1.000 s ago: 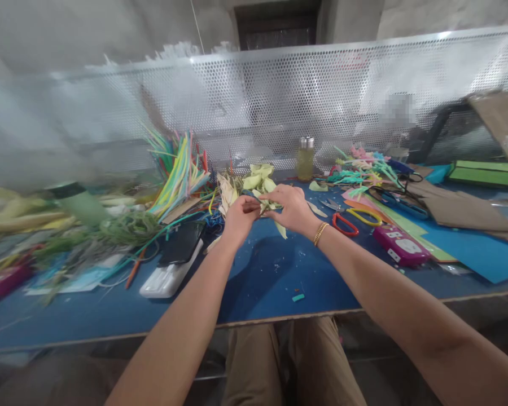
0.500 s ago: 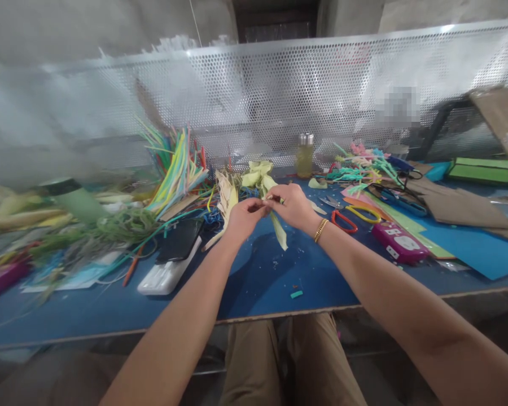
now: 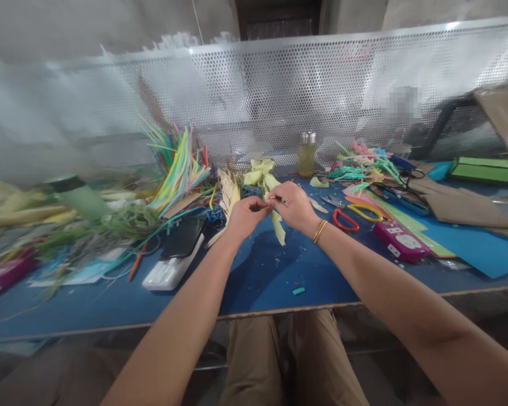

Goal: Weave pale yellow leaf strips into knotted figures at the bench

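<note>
Above the middle of the blue table my left hand [image 3: 249, 217] and my right hand [image 3: 294, 206] meet, fingertips pinched together. Between them is a flower of pale yellow-green corn husk [image 3: 260, 171]; its petals spread beyond the fingers and a strip hangs below. My right hand, with a gold bracelet [image 3: 320, 231] at the wrist, grips it at the base, while the left fingertips press at the same spot. The exact pinch point is hidden by the fingers. Dry tan husks [image 3: 227, 194] lie just left of my left hand.
Scissors [image 3: 346, 219] with red and yellow handles lie right of my hands. A phone [image 3: 184, 237] rests on a white block [image 3: 173, 268] at left. Colourful pipe cleaners [image 3: 180, 169], a glass bottle [image 3: 307, 155], a magenta box [image 3: 400, 241] and blue paper [image 3: 478, 248] surround the work spot.
My hands stay pinched at the same place, with small finger movements. The hanging husk strip has turned slightly. The whole view has shifted a little.
</note>
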Available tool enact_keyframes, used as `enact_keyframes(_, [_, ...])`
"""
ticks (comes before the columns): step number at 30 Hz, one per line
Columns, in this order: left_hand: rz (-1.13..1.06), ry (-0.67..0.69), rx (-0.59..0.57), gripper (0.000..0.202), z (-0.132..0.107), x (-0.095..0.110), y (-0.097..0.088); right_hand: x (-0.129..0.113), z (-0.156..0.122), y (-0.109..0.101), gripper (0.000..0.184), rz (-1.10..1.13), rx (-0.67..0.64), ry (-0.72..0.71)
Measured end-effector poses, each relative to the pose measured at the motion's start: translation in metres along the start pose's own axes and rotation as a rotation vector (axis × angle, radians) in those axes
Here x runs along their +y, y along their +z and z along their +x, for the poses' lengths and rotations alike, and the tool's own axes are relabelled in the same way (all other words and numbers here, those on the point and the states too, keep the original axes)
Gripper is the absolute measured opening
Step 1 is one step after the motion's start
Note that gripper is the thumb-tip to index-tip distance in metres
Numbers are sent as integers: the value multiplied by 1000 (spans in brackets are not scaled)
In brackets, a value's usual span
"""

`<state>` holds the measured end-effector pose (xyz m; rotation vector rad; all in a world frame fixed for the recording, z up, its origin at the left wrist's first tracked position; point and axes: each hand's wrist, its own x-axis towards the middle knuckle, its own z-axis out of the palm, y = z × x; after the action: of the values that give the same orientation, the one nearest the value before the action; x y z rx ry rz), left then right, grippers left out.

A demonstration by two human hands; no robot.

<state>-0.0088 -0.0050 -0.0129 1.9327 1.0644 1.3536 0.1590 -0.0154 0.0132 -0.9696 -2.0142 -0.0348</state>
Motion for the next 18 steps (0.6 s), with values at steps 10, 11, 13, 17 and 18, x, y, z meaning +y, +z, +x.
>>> enact_keyframes(10, [-1, -12, 6, 17, -2, -5, 1, 4, -1, 6, 14, 100, -40, 64])
enact_keyframes(11, [1, -18, 12, 18, -2, -7, 2, 7, 0, 6, 12, 149, -71, 87])
enact_keyframes(13, [-34, -58, 33, 20, -1, -9, 3, 15, 2, 6, 18, 248, -113, 120])
enact_keyframes(17, [-321, -217, 108, 26, 1, -9, 6, 27, 6, 5, 36, 275, -122, 128])
enact_keyframes(18, [-407, -246, 120, 29, 1, -9, 6, 28, 6, 4, 32, 247, -150, 137])
